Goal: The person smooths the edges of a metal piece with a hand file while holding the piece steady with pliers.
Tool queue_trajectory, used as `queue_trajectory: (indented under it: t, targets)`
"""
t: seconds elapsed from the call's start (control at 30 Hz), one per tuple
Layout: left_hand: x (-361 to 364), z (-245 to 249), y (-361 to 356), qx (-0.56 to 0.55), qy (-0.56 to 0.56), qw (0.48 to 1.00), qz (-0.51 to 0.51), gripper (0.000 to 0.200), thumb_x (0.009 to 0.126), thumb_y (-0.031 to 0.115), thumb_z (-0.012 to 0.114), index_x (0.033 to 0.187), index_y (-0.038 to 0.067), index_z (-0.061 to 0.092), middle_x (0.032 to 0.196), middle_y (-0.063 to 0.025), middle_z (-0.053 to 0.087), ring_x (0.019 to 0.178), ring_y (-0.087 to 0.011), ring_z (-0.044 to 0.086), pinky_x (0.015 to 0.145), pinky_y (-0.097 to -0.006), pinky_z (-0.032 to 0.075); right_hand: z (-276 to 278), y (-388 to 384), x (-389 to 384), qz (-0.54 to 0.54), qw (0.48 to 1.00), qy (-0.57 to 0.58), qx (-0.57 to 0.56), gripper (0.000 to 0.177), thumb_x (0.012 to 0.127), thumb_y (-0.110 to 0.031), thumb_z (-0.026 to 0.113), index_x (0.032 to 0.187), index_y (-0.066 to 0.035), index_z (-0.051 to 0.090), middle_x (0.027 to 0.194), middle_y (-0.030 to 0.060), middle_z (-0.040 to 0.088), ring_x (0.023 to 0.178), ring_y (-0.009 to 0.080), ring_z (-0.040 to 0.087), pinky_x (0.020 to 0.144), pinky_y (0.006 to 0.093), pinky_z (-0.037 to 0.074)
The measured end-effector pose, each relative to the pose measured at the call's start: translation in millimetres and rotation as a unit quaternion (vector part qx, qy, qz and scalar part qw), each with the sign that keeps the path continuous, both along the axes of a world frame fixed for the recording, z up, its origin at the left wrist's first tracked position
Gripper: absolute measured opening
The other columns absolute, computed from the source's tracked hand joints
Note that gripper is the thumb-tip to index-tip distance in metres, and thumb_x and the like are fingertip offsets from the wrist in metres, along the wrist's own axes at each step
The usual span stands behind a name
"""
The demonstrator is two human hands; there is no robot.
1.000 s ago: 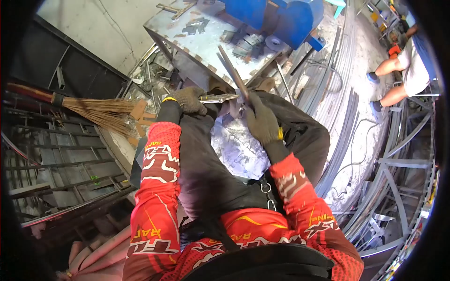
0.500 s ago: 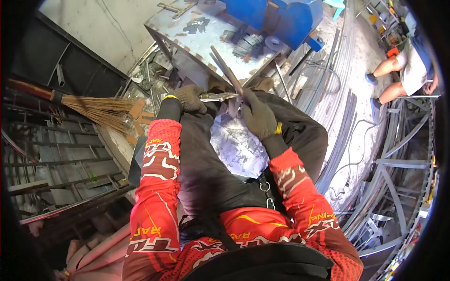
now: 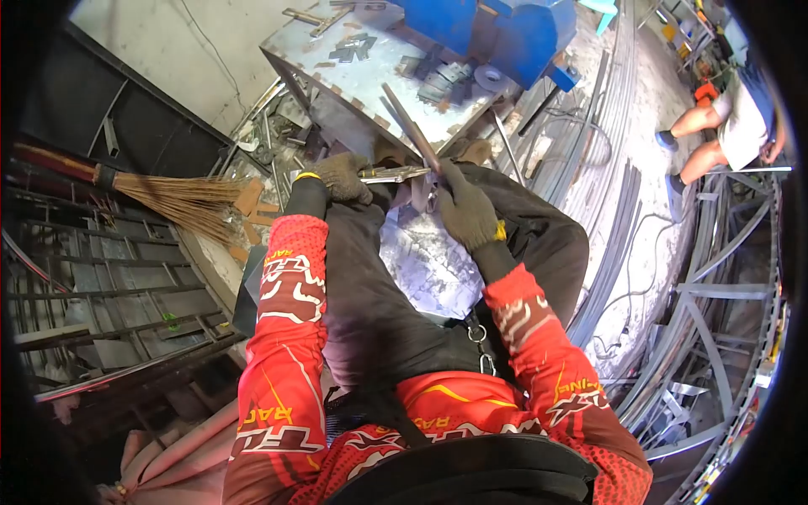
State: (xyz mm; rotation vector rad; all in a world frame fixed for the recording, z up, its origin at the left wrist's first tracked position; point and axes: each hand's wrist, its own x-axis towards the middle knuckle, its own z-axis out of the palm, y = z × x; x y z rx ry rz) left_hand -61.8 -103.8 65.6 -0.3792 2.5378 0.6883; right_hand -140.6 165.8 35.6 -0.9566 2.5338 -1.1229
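Observation:
My left hand (image 3: 343,178), in a dark knit glove, is closed around the handles of metal locking pliers (image 3: 391,175). The jaws of the pliers reach right and meet a long flat brownish metal bar (image 3: 411,128) near its lower end. My right hand (image 3: 465,209), gloved as well, is wrapped round that lower end, and the bar slants up and left from it. Some small metal shows just below the jaws, too unclear to make out. Both hands are between my knees, above the pale, brightly lit floor (image 3: 433,261).
A metal worktable (image 3: 370,80) with small metal plates stands ahead, blue machinery (image 3: 471,29) behind it. A broom (image 3: 172,192) lies left. Long metal bars (image 3: 610,210) run along the right floor. Another person (image 3: 715,126) is at the upper right. Metal frames (image 3: 724,290) are far right.
The bar and both hands have barely moved. The other person's hand at the far right has shifted slightly.

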Motion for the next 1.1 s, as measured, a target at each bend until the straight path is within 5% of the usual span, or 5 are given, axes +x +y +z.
queue_trajectory:
  t: [0.2,0.43,0.73,0.97,1.1]
  targets:
    - [0.4,-7.8,-4.3,0.006,0.007,1.000,0.009,0.064,0.066,0.034,0.083,0.121,0.005,0.070,0.115,-0.0228,0.074,0.106,-0.0378,0.071,0.093,-0.0434,0.055,-9.4,55.4,40.2,-0.011,0.999,0.012,-0.037,0.048,0.096,-0.016,0.061,0.143,-0.017,0.053,0.107,0.0234,0.072,0.096,0.0481,0.068,0.084,0.0538,0.055]
    - [2.5,3.9,1.4,0.002,0.016,1.000,0.010,0.068,0.065,0.033,0.083,0.123,0.002,0.068,0.114,-0.0248,0.073,0.106,-0.0372,0.071,0.094,-0.0430,0.055,-4.0,-17.7,-16.8,0.000,0.998,0.030,-0.053,0.040,0.100,-0.031,0.054,0.137,-0.015,0.055,0.101,0.0267,0.072,0.095,0.0493,0.068,0.082,0.0577,0.053]
    - [1.1,8.4,2.2,0.001,-0.011,1.000,0.014,0.063,0.065,0.031,0.082,0.119,0.002,0.068,0.115,-0.0243,0.073,0.108,-0.0368,0.070,0.095,-0.0437,0.054,-22.8,52.4,42.2,-0.027,0.998,0.029,-0.038,0.041,0.095,-0.012,0.059,0.136,-0.013,0.056,0.106,0.0269,0.070,0.094,0.0477,0.069,0.081,0.0548,0.054]
    - [3.5,-1.8,-1.3,-0.012,0.026,1.000,-0.002,0.065,0.068,0.033,0.082,0.124,0.004,0.067,0.118,-0.0221,0.071,0.111,-0.0375,0.068,0.097,-0.0440,0.053,0.6,-23.4,-7.6,-0.014,1.000,0.017,0.001,0.040,0.101,-0.029,0.051,0.138,-0.015,0.053,0.097,0.0291,0.070,0.092,0.0501,0.068,0.080,0.0595,0.052]
    - [0.5,10.3,3.6,-0.012,0.001,1.000,0.000,0.066,0.064,0.031,0.083,0.122,0.004,0.068,0.117,-0.0237,0.072,0.109,-0.0390,0.069,0.095,-0.0442,0.054,-5.7,14.7,26.1,-0.016,1.000,-0.015,-0.019,0.041,0.097,-0.019,0.055,0.138,-0.011,0.055,0.103,0.0284,0.071,0.094,0.0490,0.068,0.082,0.0585,0.053]
